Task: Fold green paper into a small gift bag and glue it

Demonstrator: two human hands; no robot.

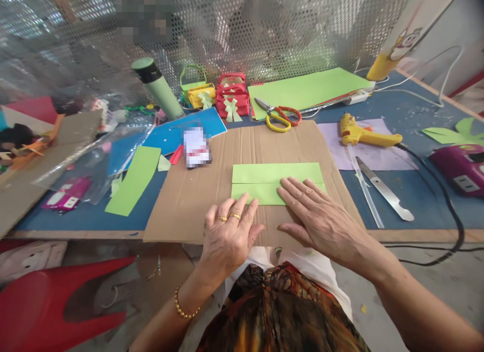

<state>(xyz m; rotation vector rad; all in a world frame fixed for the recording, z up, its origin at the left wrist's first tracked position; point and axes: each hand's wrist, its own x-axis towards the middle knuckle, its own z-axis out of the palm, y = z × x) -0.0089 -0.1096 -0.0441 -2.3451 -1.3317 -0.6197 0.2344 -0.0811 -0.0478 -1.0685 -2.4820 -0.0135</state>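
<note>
A folded piece of green paper (260, 174) lies flat on a brown cardboard sheet (189, 206), a straight line running along its length. My right hand (313, 211) rests with outstretched fingers over the paper's right part, hiding its lower right corner. At the lower left edge of the paper, the fingertips of my left hand (230, 231) touch down, its fingers slightly bent and apart. Neither hand grips anything. Scissors (280, 117) with orange and yellow handles lie at the cardboard's far edge.
On the right are a yellow glue gun (366, 135), a metal blade (385, 190) and a purple device (459, 168). A phone (196, 148) and a green paper strip (134, 180) lie left. Behind stand a green bottle (161, 87) and small red paper bags (232, 96).
</note>
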